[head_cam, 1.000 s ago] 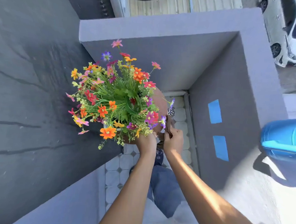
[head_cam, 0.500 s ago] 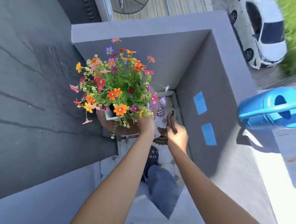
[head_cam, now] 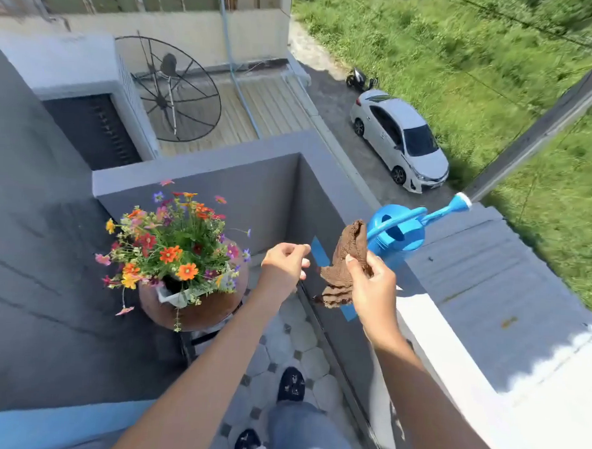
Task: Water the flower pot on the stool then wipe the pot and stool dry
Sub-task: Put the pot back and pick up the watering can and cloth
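Observation:
A round brown flower pot (head_cam: 194, 310) full of orange, red and purple flowers (head_cam: 173, 242) stands on a dark stool (head_cam: 196, 339), mostly hidden under it. My right hand (head_cam: 373, 290) holds a crumpled brown cloth (head_cam: 345, 264) up in the air, right of the pot. My left hand (head_cam: 283, 270) hovers between pot and cloth with its fingers loosely curled and nothing in them. A blue watering can (head_cam: 400, 231) sits on the ledge of the balcony wall behind the cloth.
The grey balcony wall (head_cam: 255, 184) boxes in the corner, with blue tape patches (head_cam: 320, 253) on its inner face. Tiled floor (head_cam: 295, 344) and my shoes (head_cam: 291, 383) are below. Beyond the ledge are a white car (head_cam: 400, 138) and grass.
Both hands lifted away from the pot. My right hand raised the brown cloth up and to the right. The view tilted up, showing the street and the whole watering can.

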A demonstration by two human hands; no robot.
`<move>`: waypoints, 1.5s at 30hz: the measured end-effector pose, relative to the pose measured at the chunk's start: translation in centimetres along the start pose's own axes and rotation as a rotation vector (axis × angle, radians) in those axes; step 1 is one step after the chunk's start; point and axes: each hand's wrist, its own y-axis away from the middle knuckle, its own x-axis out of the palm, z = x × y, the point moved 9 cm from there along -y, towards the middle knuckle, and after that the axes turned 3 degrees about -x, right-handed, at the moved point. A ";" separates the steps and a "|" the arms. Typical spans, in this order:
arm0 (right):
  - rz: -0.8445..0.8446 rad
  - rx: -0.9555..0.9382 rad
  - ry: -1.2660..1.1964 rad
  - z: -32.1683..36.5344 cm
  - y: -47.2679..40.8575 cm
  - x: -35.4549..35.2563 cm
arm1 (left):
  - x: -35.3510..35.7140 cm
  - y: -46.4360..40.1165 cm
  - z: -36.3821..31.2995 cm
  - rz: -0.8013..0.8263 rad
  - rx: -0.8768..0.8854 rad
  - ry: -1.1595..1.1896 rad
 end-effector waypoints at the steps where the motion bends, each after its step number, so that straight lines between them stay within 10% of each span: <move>1: -0.034 0.003 -0.031 0.8 -0.2 -1.8 | 1.3 0.7 -1.2 0.031 0.042 0.015; 14: -0.409 0.105 -0.029 -2.7 -6.6 -19.4 | 24.4 -3.2 -1.9 0.252 -0.150 0.190; 22: -0.262 0.078 -0.014 -5.5 -11.2 -21.1 | 31.4 -8.1 -1.5 0.173 -0.321 0.688; 45: 0.139 0.123 -0.187 -1.9 -12.2 -9.9 | 11.2 -11.4 1.8 -0.084 -0.130 0.107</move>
